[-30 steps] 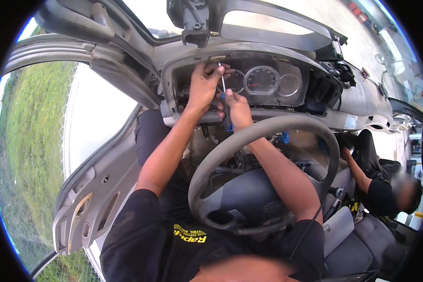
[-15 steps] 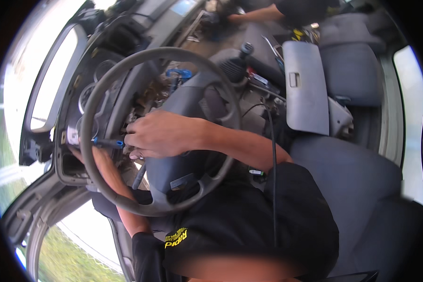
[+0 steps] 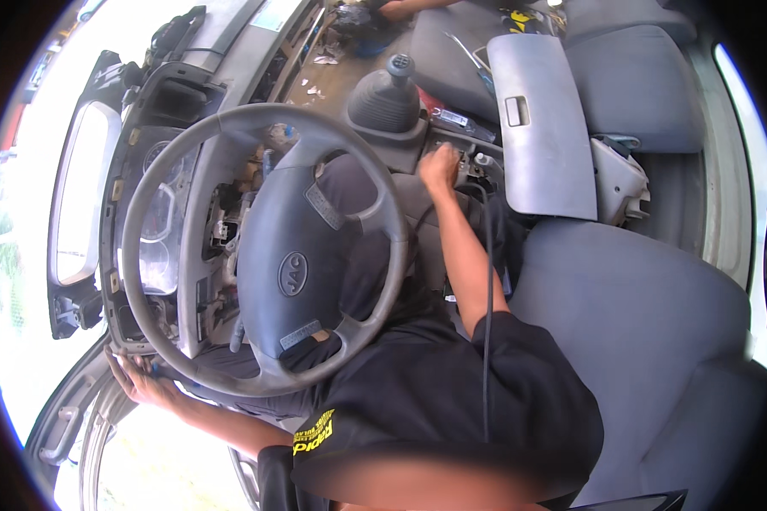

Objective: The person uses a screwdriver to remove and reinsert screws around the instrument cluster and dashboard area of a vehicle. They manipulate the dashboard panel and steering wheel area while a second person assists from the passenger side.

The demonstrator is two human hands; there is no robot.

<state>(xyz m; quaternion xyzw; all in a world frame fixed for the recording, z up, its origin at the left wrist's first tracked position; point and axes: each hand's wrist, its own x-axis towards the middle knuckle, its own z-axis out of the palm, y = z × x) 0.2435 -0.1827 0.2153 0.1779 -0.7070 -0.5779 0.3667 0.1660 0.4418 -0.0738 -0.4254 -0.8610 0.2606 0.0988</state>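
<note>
My left hand (image 3: 143, 383) is at the lower left corner of the dashboard, beside the door opening, its fingers stretched out and spread. A small bluish patch shows by its fingers, too unclear to name. Between my arms is the grey steering wheel (image 3: 295, 271). My right hand (image 3: 441, 168) reaches down to the centre console (image 3: 477, 162), just behind the gear lever (image 3: 398, 75). Its fingers are curled and mostly turned away, so whatever they grip is hidden. A black cable (image 3: 487, 281) runs up past my right forearm.
The instrument cluster (image 3: 158, 213) sits in a dashboard with trim removed and wiring exposed. A silver glovebox lid (image 3: 544, 128) leans on the seats to the right. Another person's hand (image 3: 400, 8) is at the top, near debris on the floor (image 3: 320, 81).
My right hand has gone from over the steering wheel to the console. My left hand has come out from behind the wheel to the door side. The blue-ended screwdriver-like tool is out of sight.
</note>
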